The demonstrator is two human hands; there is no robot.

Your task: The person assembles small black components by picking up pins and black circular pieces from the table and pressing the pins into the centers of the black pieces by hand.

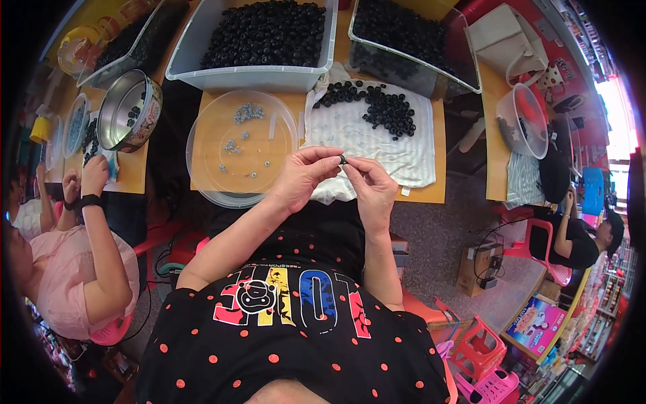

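Both my hands meet over the front edge of the table, fingertips pinched together. My left hand (306,176) and my right hand (372,188) grip one small black round part (342,160) between them; the fingers cover most of it. Just beyond lies a white cloth (410,161) bearing a pile of black round parts (393,113). To the left of my left hand is a shallow clear round tray (202,151), with small silvery metal pieces (249,113) scattered in it.
Behind the cloth stand a large clear bin (252,79) and a second bin (417,64), both full of black parts. A round tin (114,128) sits on the left table, where another person (84,269) works. At right are a plastic tub (521,128) and another person (579,236).
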